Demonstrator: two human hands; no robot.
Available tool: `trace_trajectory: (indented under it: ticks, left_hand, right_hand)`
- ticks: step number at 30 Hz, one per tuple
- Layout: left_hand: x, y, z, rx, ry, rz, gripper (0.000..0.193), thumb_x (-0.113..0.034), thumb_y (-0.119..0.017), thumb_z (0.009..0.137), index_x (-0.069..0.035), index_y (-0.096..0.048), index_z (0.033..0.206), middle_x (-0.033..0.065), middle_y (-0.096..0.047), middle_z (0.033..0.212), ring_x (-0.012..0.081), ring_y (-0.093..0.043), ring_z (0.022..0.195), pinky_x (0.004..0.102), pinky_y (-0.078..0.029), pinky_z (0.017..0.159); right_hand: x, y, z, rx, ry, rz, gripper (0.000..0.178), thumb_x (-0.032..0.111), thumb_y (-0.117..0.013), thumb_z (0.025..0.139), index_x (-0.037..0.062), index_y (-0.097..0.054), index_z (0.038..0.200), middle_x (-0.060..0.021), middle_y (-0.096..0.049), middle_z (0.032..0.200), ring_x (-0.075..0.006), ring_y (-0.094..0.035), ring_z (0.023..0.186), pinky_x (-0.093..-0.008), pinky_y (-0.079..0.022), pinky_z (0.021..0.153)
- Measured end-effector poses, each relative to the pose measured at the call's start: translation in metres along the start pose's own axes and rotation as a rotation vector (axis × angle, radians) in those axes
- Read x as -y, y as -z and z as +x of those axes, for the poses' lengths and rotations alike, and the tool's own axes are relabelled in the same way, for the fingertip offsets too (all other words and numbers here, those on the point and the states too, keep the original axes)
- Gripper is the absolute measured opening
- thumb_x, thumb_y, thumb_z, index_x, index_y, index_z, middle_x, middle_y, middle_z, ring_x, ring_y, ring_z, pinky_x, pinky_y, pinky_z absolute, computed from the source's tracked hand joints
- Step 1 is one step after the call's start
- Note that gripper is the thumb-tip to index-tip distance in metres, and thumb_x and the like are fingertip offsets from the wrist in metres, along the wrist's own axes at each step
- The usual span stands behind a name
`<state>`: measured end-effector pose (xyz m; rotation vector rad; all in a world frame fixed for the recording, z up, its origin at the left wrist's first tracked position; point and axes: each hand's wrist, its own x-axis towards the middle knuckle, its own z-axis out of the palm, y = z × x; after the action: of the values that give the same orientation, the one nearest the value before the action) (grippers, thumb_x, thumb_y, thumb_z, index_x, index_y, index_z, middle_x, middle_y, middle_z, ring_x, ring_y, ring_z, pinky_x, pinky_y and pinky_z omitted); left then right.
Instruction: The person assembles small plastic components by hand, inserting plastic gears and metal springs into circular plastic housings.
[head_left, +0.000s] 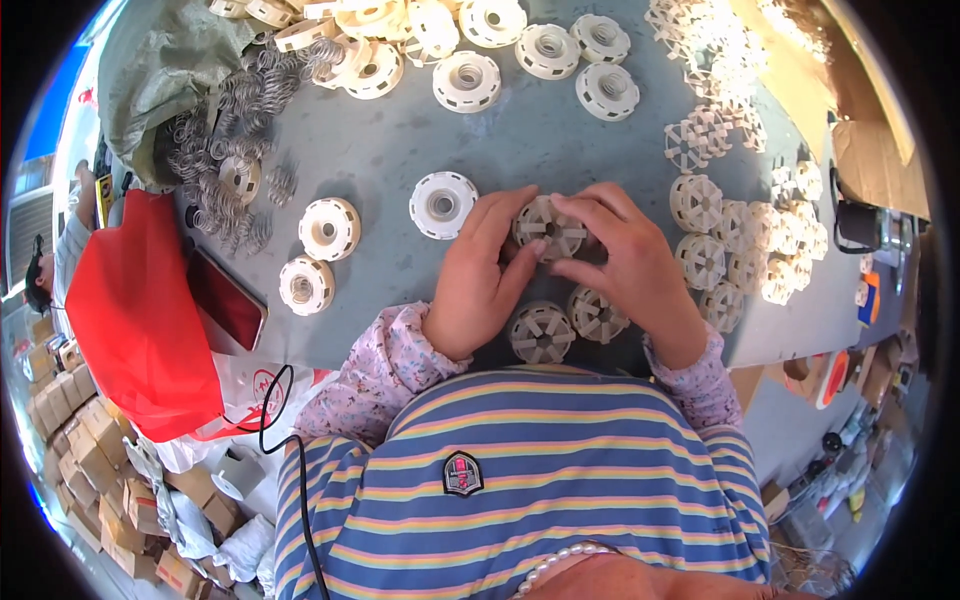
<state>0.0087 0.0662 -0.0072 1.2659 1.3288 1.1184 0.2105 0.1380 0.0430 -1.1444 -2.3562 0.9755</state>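
Both my hands grip one round cream plastic wheel part (552,226) with blocky spokes showing on its upper face. My left hand (480,270) closes on its left side, thumb pressed on the face. On the other side, my right hand (632,255) curls its fingers and thumb around the rim. Two similar spoked wheel parts (542,333) lie between my wrists and my body. Just left of my left hand rests a white ring-shaped housing (443,205) with a coil spring in its centre. Two more cream housings (330,229) sit further left.
Loose coil springs (235,130) are heaped at the far left, near a red bag (140,320) and a dark phone (226,298). Several housings (467,81) stand along the back. Spoked wheels (697,203) and thin star-shaped pieces (700,135) are piled at the right.
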Motion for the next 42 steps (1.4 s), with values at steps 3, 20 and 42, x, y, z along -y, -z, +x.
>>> trace_trajectory:
  ticks: [3, 20, 42]
  left_hand:
    - [-0.003, -0.002, 0.003, -0.010, -0.042, 0.022, 0.057, 0.004, -0.073, 0.093, -0.003, -0.059, 0.149, 0.0186, -0.063, 0.135, 0.0249, -0.067, 0.088, 0.0341, -0.056, 0.076]
    - [-0.010, 0.056, 0.006, -0.192, -0.099, 0.598, 0.079, -0.022, -0.096, 0.076, -0.008, -0.063, 0.147, 0.0150, -0.064, 0.143, 0.0390, -0.069, 0.121, 0.0441, -0.059, 0.098]
    - [-0.003, 0.049, 0.010, -0.121, -0.203, 0.538, 0.070, -0.019, -0.097, 0.076, -0.008, -0.069, 0.139, 0.0129, -0.067, 0.143, 0.0317, -0.074, 0.113, 0.0383, -0.062, 0.087]
  right_hand:
    - [0.000, -0.004, 0.001, 0.001, -0.016, -0.046, 0.063, 0.014, -0.093, 0.076, 0.0084, -0.067, 0.134, -0.0120, -0.063, 0.120, -0.0356, -0.070, 0.099, -0.0434, -0.059, 0.083]
    - [-0.097, 0.082, 0.028, -0.278, -0.271, -0.565, 0.044, 0.026, -0.086, 0.086, 0.0084, -0.076, 0.125, -0.0157, -0.073, 0.130, -0.0389, -0.073, 0.112, -0.0487, -0.059, 0.096]
    - [-0.041, 0.033, 0.011, -0.260, 0.016, -0.399, 0.060, 0.022, -0.092, 0.081, 0.0110, -0.070, 0.136, -0.0157, -0.065, 0.139, -0.0395, -0.065, 0.126, -0.0471, -0.053, 0.108]
